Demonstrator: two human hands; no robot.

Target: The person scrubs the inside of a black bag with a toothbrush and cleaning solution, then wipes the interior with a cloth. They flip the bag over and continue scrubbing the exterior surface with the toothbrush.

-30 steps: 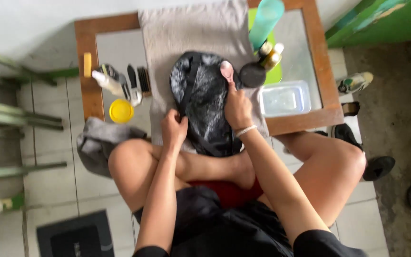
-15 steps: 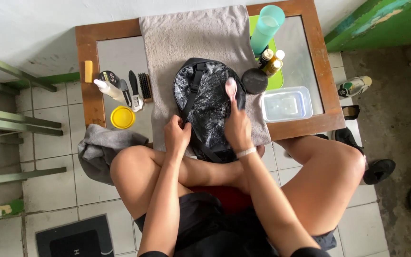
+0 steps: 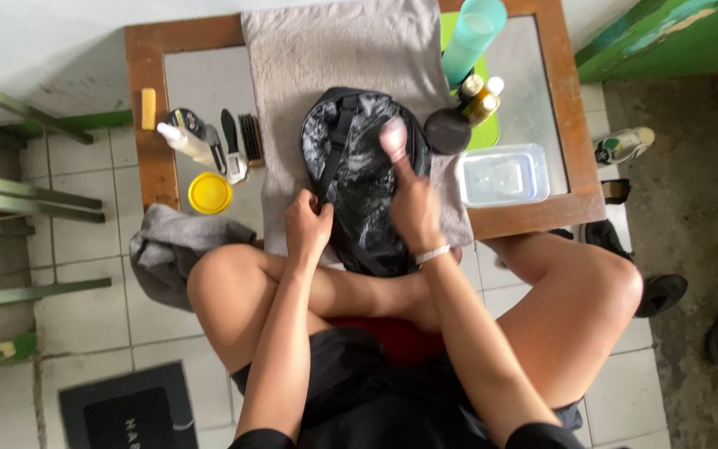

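A black bag [image 3: 357, 179] lies on a grey towel [image 3: 334, 58] in the middle of the surface [image 3: 147, 50], with soapy foam on it. The left hand [image 3: 307, 226] pinches the near left edge of the bag, with its fingers [image 3: 319, 209] closed on the bag's edge. The right hand [image 3: 410, 199] lies flat on top of the bag, and its fingers [image 3: 394, 140] are stretched out and pressed on the foamy cloth, holding nothing that I can see.

Just past the right fingers stands a round black lid [image 3: 447, 131], touching the bag's far right side. Behind it are two small bottles [image 3: 479, 96] and a tall teal cup [image 3: 473, 37]. To the right of the right hand sits a clear plastic box [image 3: 504, 175].

Left of the left fingers are a yellow lid [image 3: 209, 193], a white squeeze bottle [image 3: 183, 141], and two brushes [image 3: 241, 140]. A grey cloth [image 3: 168, 249] hangs off the near left corner of the surface, beside the person's knee.

Nothing stands between the hands and the bag.
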